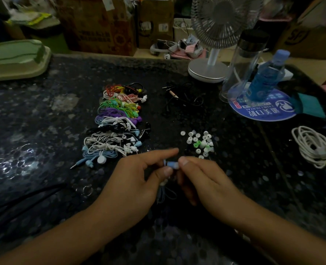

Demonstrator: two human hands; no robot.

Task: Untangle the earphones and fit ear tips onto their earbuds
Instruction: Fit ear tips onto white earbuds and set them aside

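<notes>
Pinching a blue earbud [171,164] between left hand [137,180] and right hand [202,178], seemingly seating a tip, near the tabletop's [43,131] front edge.

The round blue-and-white printed mat [261,109] under the clear bottles carried white Chinese characters that, seen upside down from the head camera, appeared to read 雅美口腔, with a smaller line of Latin letters beside them too blurred to make out. The brown cardboard box [309,38] at the far right bore a dark "SF" logo. Print on the other cartons was illegible.
</notes>
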